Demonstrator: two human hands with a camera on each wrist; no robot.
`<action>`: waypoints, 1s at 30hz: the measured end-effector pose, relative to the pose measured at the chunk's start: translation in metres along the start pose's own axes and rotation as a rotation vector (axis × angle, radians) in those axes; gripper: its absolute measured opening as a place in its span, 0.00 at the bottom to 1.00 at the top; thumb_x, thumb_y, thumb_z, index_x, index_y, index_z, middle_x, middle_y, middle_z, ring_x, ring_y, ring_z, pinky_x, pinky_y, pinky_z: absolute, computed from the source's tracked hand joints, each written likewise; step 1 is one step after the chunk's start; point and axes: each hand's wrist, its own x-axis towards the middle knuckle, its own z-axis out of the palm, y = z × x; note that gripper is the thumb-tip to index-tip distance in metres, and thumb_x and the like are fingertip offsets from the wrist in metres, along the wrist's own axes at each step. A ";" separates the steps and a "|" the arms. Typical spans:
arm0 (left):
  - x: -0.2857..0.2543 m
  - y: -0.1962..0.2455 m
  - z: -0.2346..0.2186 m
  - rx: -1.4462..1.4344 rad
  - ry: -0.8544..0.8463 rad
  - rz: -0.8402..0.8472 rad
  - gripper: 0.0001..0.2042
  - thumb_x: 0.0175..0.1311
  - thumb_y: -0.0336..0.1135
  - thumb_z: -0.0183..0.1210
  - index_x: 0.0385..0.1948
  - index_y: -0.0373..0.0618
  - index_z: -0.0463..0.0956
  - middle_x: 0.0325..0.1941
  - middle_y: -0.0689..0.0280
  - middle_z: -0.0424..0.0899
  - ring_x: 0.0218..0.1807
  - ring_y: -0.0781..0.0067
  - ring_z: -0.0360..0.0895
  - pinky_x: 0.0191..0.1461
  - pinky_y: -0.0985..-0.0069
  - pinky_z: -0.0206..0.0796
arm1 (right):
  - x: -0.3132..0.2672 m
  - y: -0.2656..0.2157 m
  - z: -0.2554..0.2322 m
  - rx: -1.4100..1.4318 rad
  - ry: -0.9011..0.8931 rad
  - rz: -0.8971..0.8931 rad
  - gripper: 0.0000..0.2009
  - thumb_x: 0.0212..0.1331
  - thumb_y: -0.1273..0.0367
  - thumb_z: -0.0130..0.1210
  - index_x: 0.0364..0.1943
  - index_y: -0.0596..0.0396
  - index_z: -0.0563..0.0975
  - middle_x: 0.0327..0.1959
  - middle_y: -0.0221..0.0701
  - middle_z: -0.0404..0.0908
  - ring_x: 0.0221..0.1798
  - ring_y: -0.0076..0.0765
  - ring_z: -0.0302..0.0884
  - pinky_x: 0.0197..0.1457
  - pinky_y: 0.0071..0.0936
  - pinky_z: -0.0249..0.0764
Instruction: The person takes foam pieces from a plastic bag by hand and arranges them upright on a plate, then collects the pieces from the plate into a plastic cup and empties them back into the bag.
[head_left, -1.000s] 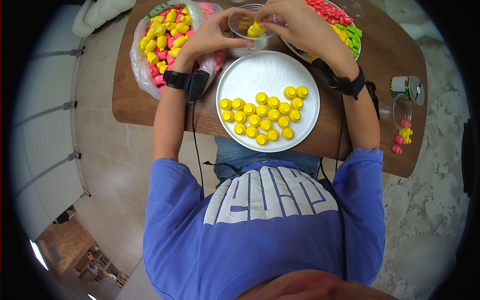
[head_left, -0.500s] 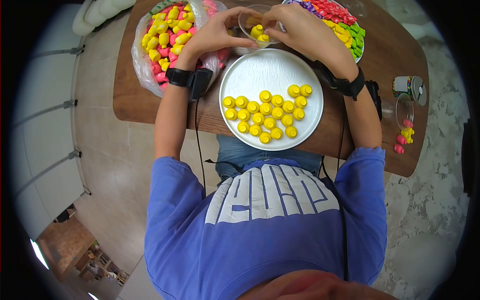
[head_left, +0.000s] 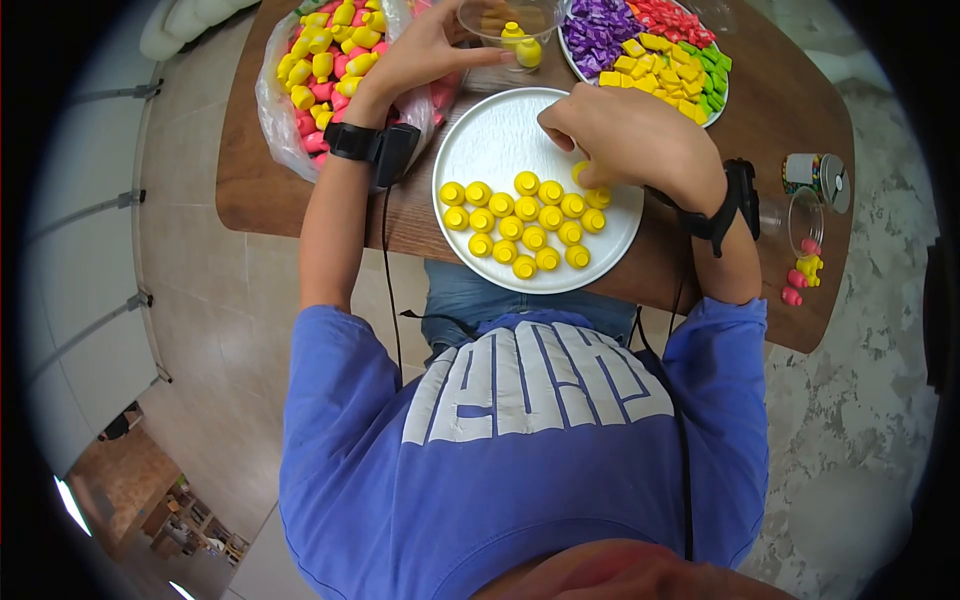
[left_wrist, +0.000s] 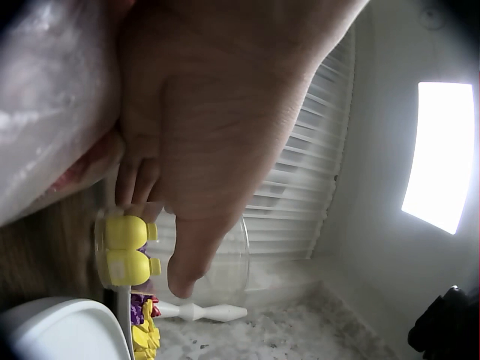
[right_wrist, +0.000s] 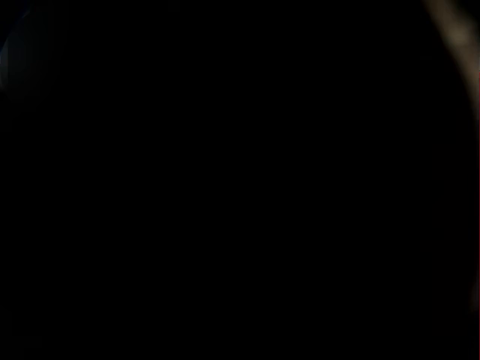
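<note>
Around a clear plastic cup [head_left: 548, 28] at the top of the head view, my left hand [head_left: 428, 52] curls its fingers and thumb. Two small yellow bottle-shaped pieces [left_wrist: 127, 232] stand inside the cup in the left wrist view. My right hand [head_left: 640, 135] is low over the right side of a white round plate [head_left: 470, 145], its fingertips pinching a yellow bottle-shaped piece [head_left: 579, 173]; the hand partly hides it. Several like pieces [head_left: 525, 208] stand upright on the plate's near half. The right wrist view is almost wholly black.
A plastic bag [head_left: 275, 120] of pink and yellow pieces lies left. Behind my right hand is a plate of wrapped sweets [head_left: 655, 70] in several colours. Farther right are a lidded jar [head_left: 815, 175], another clear cup [head_left: 806, 222] and several loose pieces [head_left: 793, 296].
My right hand has come from the cup down to the plate's right side and pinches a piece there. The left hand, still holding the cup, has shifted slightly away from my body.
</note>
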 end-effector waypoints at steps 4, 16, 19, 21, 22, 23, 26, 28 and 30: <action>-0.001 0.001 -0.001 0.054 0.024 0.018 0.32 0.59 0.33 0.75 0.64 0.39 0.70 0.62 0.59 0.80 0.64 0.68 0.77 0.69 0.70 0.69 | 0.003 -0.008 -0.006 -0.107 -0.012 0.047 0.15 0.45 0.73 0.68 0.38 0.56 0.76 0.40 0.40 0.80 0.46 0.51 0.81 0.48 0.41 0.77; -0.002 0.004 0.002 -0.065 -0.009 0.044 0.34 0.56 0.31 0.77 0.65 0.39 0.70 0.63 0.59 0.80 0.66 0.68 0.76 0.71 0.69 0.68 | 0.014 0.007 -0.048 0.272 0.307 -0.143 0.07 0.60 0.76 0.64 0.42 0.60 0.82 0.33 0.39 0.84 0.36 0.41 0.85 0.40 0.32 0.80; -0.001 0.007 0.000 -0.058 -0.049 0.017 0.34 0.55 0.29 0.77 0.64 0.39 0.70 0.64 0.59 0.80 0.67 0.68 0.76 0.72 0.69 0.68 | 0.018 0.001 -0.077 0.160 0.399 -0.108 0.08 0.58 0.72 0.63 0.39 0.63 0.83 0.35 0.44 0.83 0.41 0.53 0.83 0.47 0.42 0.77; -0.002 0.012 0.001 -0.018 -0.059 0.004 0.34 0.55 0.29 0.77 0.64 0.39 0.70 0.62 0.60 0.80 0.66 0.69 0.77 0.70 0.70 0.69 | 0.031 0.012 -0.064 0.146 0.496 -0.132 0.08 0.58 0.72 0.63 0.38 0.62 0.82 0.35 0.44 0.83 0.41 0.52 0.83 0.47 0.42 0.77; -0.001 0.012 0.001 -0.015 -0.068 0.008 0.34 0.55 0.29 0.77 0.64 0.39 0.70 0.62 0.60 0.80 0.66 0.69 0.77 0.70 0.70 0.69 | 0.037 0.017 -0.056 0.130 0.588 -0.159 0.07 0.57 0.73 0.64 0.38 0.62 0.82 0.35 0.44 0.83 0.40 0.52 0.83 0.47 0.41 0.77; 0.000 0.011 0.001 0.032 -0.057 0.029 0.34 0.55 0.30 0.77 0.64 0.39 0.70 0.61 0.60 0.81 0.65 0.69 0.77 0.69 0.70 0.69 | 0.042 0.017 -0.050 0.163 0.605 -0.152 0.08 0.57 0.74 0.63 0.39 0.62 0.82 0.35 0.45 0.83 0.41 0.53 0.83 0.47 0.41 0.77; -0.002 0.001 0.000 0.140 -0.021 0.059 0.34 0.54 0.34 0.78 0.63 0.38 0.71 0.58 0.59 0.82 0.61 0.69 0.79 0.66 0.70 0.71 | 0.055 0.024 -0.030 0.192 0.552 -0.170 0.09 0.58 0.74 0.62 0.41 0.62 0.82 0.36 0.46 0.83 0.42 0.55 0.83 0.47 0.42 0.78; 0.002 -0.026 -0.002 -0.026 -0.073 0.182 0.37 0.53 0.33 0.79 0.66 0.42 0.72 0.62 0.64 0.82 0.63 0.70 0.79 0.71 0.71 0.69 | 0.062 0.029 -0.017 0.191 0.503 -0.138 0.09 0.58 0.74 0.61 0.42 0.62 0.81 0.36 0.46 0.83 0.43 0.56 0.83 0.47 0.44 0.78; 0.002 -0.022 -0.001 -0.014 -0.061 0.203 0.37 0.52 0.33 0.80 0.66 0.41 0.72 0.61 0.64 0.82 0.63 0.70 0.79 0.70 0.71 0.69 | 0.071 0.041 0.000 0.193 0.520 -0.130 0.10 0.60 0.72 0.67 0.43 0.60 0.81 0.35 0.41 0.86 0.37 0.42 0.87 0.41 0.33 0.81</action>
